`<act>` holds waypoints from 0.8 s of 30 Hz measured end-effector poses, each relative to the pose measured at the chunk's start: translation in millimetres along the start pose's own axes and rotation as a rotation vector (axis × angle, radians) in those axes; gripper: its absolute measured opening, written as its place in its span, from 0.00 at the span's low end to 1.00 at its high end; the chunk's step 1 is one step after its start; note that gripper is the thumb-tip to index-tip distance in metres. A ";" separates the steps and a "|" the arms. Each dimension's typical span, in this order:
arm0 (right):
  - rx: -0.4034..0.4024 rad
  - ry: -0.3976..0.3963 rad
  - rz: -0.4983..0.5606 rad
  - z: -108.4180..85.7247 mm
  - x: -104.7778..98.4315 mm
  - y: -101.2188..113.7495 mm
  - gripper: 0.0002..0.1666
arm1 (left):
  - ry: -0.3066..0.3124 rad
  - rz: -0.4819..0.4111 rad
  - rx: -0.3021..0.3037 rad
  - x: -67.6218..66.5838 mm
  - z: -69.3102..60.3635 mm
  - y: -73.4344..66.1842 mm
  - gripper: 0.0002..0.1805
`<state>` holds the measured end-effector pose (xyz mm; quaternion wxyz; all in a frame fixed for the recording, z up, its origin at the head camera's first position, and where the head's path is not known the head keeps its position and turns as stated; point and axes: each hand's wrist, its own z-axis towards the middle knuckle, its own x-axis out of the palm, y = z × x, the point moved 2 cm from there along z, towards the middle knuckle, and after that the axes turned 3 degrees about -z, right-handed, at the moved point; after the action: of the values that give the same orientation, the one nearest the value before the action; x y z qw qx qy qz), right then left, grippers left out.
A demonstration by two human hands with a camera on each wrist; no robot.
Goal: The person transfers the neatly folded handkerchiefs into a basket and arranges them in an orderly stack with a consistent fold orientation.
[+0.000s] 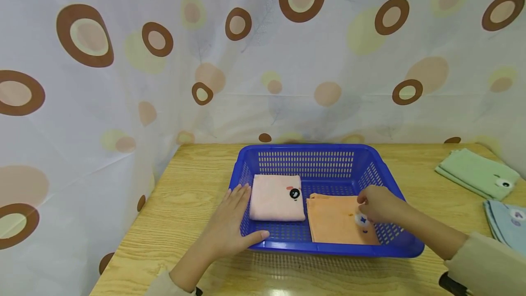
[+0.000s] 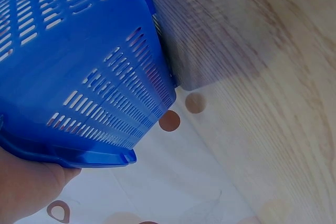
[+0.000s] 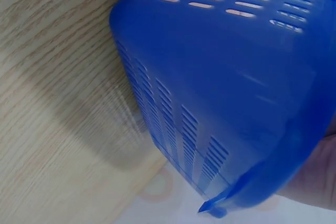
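A blue basket (image 1: 328,248) holds a folded pink cloth (image 1: 276,204) on its left and a folded orange cloth (image 1: 333,223) on its right. My left hand (image 1: 230,227) rests on the basket's left side, fingers extended along the rim and thumb over the front-left corner. In the left wrist view, part of that hand (image 2: 31,187) shows beside the basket's rim (image 2: 68,157). My right hand (image 1: 382,204) is inside the basket, curled fingers at the orange cloth's upper right corner; the fingertips are partly hidden. The right wrist view shows the basket's outside (image 3: 220,72) and part of the hand (image 3: 315,177).
The basket stands on a wooden table (image 1: 189,186). To its right lie a folded green cloth (image 1: 472,172) and a folded blue cloth (image 1: 503,223), the latter partly behind my right sleeve. A patterned curtain (image 1: 255,67) hangs behind the table and at its left.
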<state>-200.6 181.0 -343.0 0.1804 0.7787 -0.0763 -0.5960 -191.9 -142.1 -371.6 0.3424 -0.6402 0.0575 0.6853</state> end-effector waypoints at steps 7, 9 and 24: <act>-0.022 -0.018 0.149 -5.3 -3.5 -3.8 0.19 | 0.007 0.001 -0.004 -1.0 -0.1 -0.8 0.55; -0.036 -0.019 0.190 -7.2 -4.7 -5.9 0.19 | 0.011 0.000 -0.006 -1.1 0.1 -0.9 0.55; -0.129 -0.175 0.375 -18.7 -21.5 -18.1 0.20 | 0.003 0.020 -0.004 -0.6 0.0 -0.4 0.55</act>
<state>-190.4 208.5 -326.2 0.3302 0.6830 -0.1970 -0.6211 -191.7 -142.1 -370.9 0.3341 -0.6412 0.0632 0.6879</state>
